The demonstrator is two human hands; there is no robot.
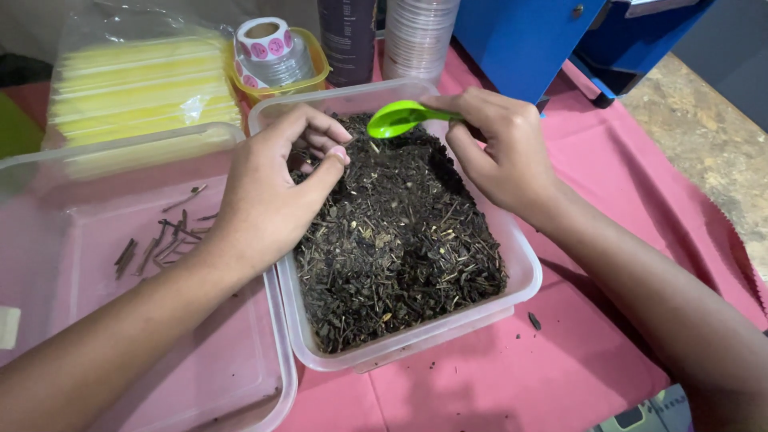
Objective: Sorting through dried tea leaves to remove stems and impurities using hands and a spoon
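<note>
A clear plastic tub (524,280) in the middle holds dark dried leaf and twig bits (392,240). My right hand (500,148) grips a bright green plastic spoon (398,118) over the tub's far end, its bowl empty and pointing left. My left hand (272,192) hovers over the tub's left rim with fingertips pinched together; whether a small piece sits between them I cannot tell. To the left, a second clear tub (272,384) holds several loose brown sticks (160,240).
A pink cloth (608,184) covers the table. Behind stand a bag of yellow sheets (136,80), a yellow tub with a sticker roll (268,48), a dark canister (348,36), stacked clear cups (416,36) and a blue box (520,40).
</note>
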